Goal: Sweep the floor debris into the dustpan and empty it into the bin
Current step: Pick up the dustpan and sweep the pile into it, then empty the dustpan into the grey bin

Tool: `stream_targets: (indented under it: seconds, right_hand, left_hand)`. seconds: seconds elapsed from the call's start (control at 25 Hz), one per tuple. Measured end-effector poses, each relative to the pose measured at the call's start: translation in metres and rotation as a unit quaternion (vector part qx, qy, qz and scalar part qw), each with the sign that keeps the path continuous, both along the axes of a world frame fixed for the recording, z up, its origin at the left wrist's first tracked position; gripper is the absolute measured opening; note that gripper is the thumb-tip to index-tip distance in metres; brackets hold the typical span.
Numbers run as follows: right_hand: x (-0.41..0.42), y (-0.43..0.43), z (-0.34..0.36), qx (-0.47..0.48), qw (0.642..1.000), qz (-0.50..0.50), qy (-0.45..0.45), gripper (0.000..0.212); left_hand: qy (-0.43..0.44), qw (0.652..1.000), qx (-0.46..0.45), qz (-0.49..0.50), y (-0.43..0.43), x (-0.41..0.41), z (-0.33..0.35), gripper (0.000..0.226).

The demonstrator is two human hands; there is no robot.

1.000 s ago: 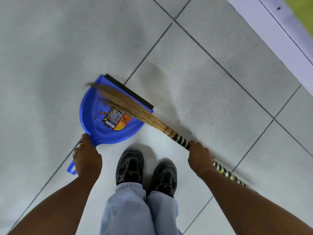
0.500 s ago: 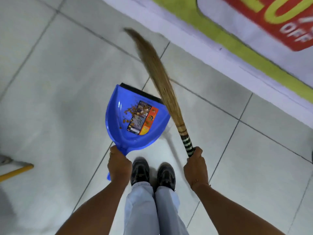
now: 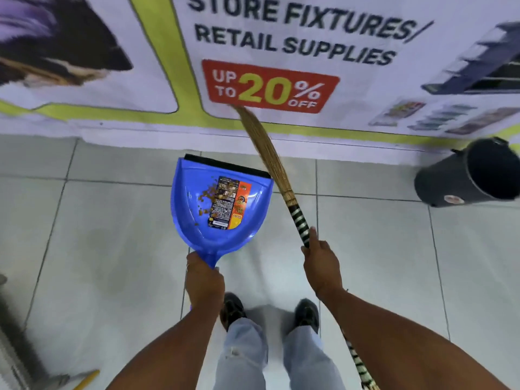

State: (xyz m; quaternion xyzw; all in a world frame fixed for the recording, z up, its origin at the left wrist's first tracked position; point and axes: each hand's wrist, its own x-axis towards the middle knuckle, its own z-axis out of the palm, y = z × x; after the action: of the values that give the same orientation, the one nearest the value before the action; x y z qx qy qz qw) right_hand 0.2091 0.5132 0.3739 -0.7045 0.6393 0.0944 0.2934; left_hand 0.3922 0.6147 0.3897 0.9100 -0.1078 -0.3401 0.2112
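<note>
My left hand [image 3: 204,280] grips the handle of a blue dustpan [image 3: 253,220], held level above the tiled floor in front of me. Brown crumbs [image 3: 206,195] and a flat printed wrapper [image 3: 228,204] lie inside the pan. My right hand [image 3: 322,263] holds a straw broom [image 3: 270,159] by its black-and-white striped handle, bristles pointing up and away toward the wall. A dark round bin [image 3: 450,184] stands on the floor at the right, by the wall.
A wall banner [image 3: 295,52] with large lettering runs across the top. My two black shoes [image 3: 270,313] stand on grey tiles below the pan. A yellow-tipped pole [image 3: 87,378] and a grey metal part [image 3: 17,347] sit at the lower left.
The dustpan has been lifted off the floor with the debris in it. The broom swung up from the pan to point forward. My view rose to the wall, and the bin came into sight.
</note>
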Motion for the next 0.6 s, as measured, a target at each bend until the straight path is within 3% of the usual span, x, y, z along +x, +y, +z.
stream_targets:
  seconds: [0.2,0.6]
  right_hand:
    - [-0.08,-0.022,-0.01,0.03,0.992,-0.123,-0.011,0.054]
    - [-0.335,-0.055,-0.034,0.128,0.976,-0.17,0.047,0.052]
  left_hand:
    - [-0.022,0.998,0.015,-0.058,-0.045,-0.057,-0.013,0.04]
    - [-0.006,0.99,0.05,-0.134,-0.145,-0.296,-0.05,0.042]
